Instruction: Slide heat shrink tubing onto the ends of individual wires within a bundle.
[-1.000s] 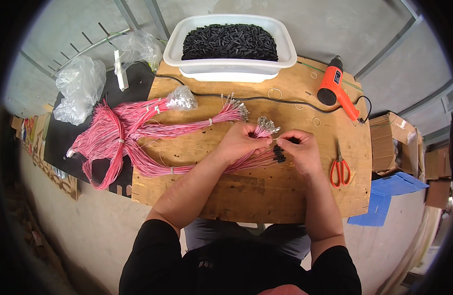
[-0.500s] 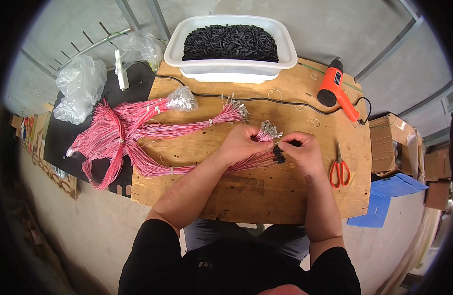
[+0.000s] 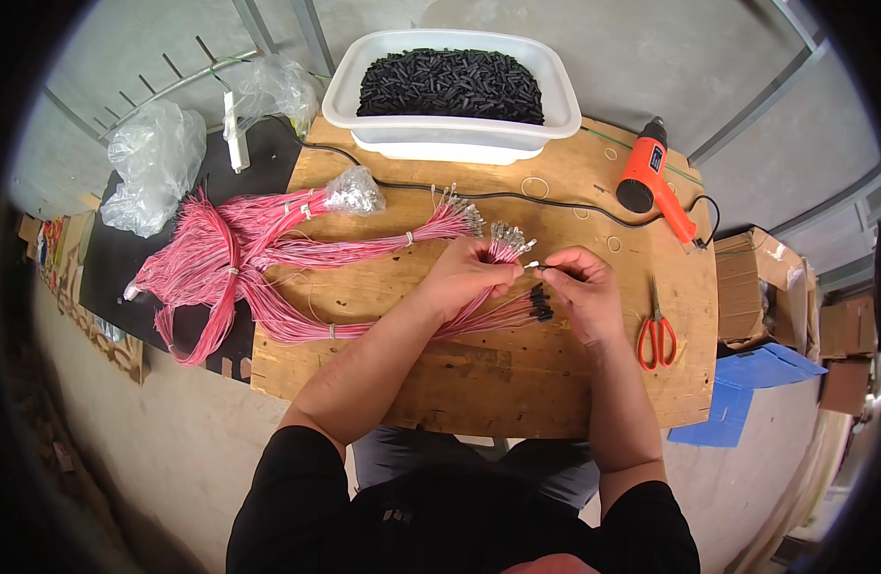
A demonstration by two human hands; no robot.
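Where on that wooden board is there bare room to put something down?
Bare wood lies along the near edge, below both hands, and between the white tub and the heat gun. The left side is crowded with pink wires; the scissors take the right edge.

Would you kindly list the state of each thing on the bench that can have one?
White tub: open, full of black sleeves.
Heat gun: lying on its side.
Scissors: closed, flat.
Pink wires: bundled, tied.
Left hand: pinching one wire end.
Right hand: pinching a small piece at that end.
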